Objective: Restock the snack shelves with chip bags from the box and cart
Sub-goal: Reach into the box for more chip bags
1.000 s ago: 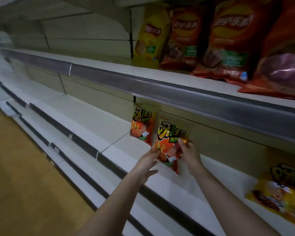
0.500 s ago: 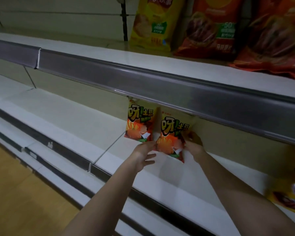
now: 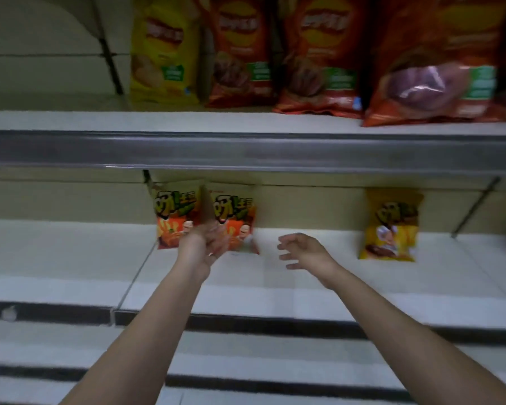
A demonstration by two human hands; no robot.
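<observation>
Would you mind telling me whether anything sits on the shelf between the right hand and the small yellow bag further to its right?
Nothing visible does. The right hand hovers open over bare white shelf, and the stretch from it to the yellow bag holds no other item. The two orange bags stand on its other side, by the left hand.

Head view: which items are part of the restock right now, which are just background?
In the job:
left hand, at the two orange bags
right hand, open, holding nothing
two orange bags, upright on the middle shelf

Background:
yellow bag, standing apart to the right
large bags on the upper shelf
</observation>
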